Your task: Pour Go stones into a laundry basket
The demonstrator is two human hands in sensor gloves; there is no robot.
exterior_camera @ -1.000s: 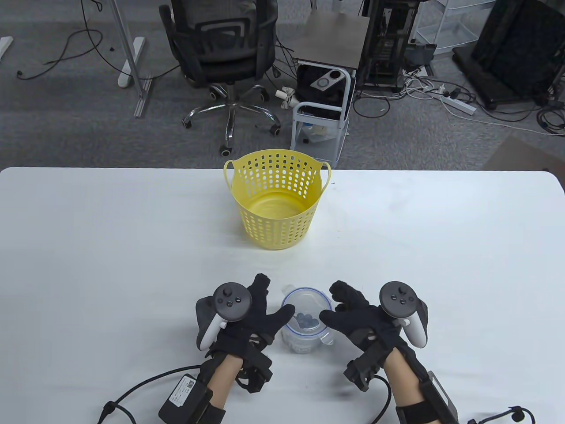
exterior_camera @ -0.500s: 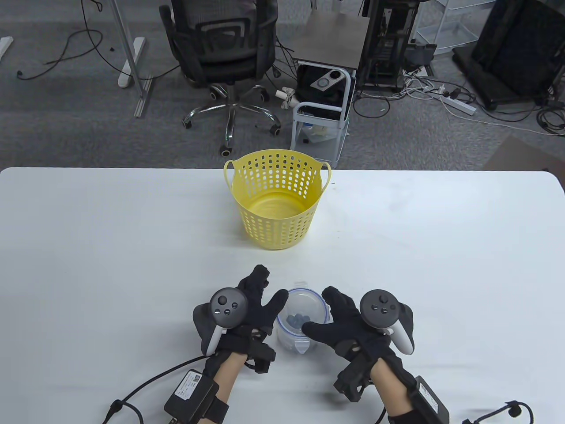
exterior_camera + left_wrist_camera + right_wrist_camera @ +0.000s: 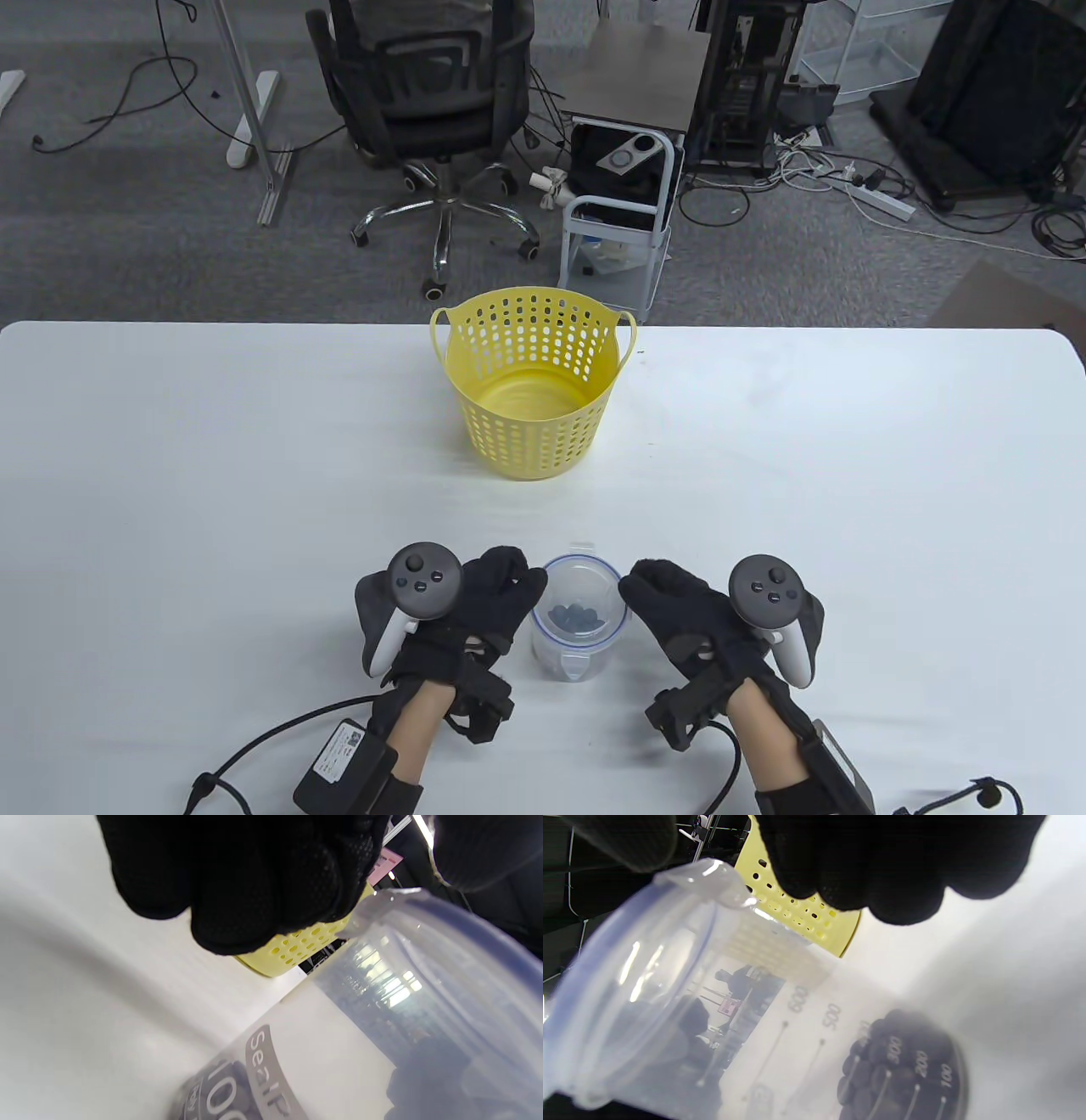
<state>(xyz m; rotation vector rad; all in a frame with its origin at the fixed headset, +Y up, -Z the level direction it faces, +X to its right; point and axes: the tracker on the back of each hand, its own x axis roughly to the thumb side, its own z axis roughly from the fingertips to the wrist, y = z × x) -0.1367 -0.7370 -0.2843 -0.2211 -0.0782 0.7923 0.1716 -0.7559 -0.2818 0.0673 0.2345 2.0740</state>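
Observation:
A clear plastic measuring container (image 3: 580,654) with a blue rim stands upright near the table's front edge, with dark Go stones (image 3: 579,615) in its bottom. My left hand (image 3: 502,599) is close against its left side and my right hand (image 3: 660,599) close against its right side. Both hands have their fingers together and curved. In the left wrist view the container (image 3: 382,1035) fills the lower right under my fingers (image 3: 254,891). The right wrist view shows the container (image 3: 721,1018) and the stones (image 3: 903,1065), with a gap under my fingers (image 3: 882,870). The yellow perforated laundry basket (image 3: 534,386) stands upright behind the container, and no stones show inside it.
The white table (image 3: 212,475) stretches wide on both sides. Cables and battery packs (image 3: 344,764) trail from my wrists at the front edge. An office chair (image 3: 433,110) and a small cart (image 3: 619,221) stand on the floor beyond the table.
The container has turned, so its pour tab now points toward me. Both hands have drawn in beside it, with the thumbs no longer spread over its rim.

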